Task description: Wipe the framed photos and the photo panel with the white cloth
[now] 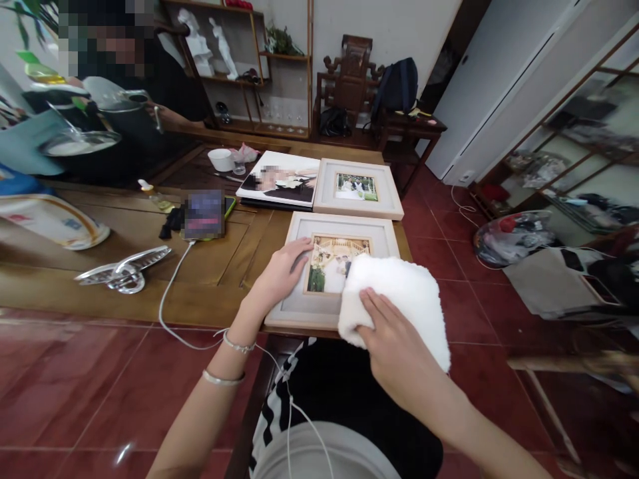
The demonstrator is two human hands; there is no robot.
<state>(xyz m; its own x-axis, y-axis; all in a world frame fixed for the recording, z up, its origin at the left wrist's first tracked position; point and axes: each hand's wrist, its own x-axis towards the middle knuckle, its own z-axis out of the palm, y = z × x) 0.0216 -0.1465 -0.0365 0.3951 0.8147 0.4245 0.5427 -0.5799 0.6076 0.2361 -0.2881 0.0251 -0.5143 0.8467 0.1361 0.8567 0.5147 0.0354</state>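
A light wooden picture frame (299,229) with a photo lies flat at the near corner of the low wooden table (210,266). My left hand (282,269) rests flat on the frame's left side, fingers stretched over its glass. My right hand (394,346) lies palm down on a folded white towel (399,293), pressing it onto the frame's right part. The towel hides the frame's near right corner.
A second framed photo (357,188) and a frameless print (279,179) lie farther back on the table. A phone (202,214) with a white cable, a silver tray (122,267), a plate and a cup are to the left. A person stands at far left holding metal pots.
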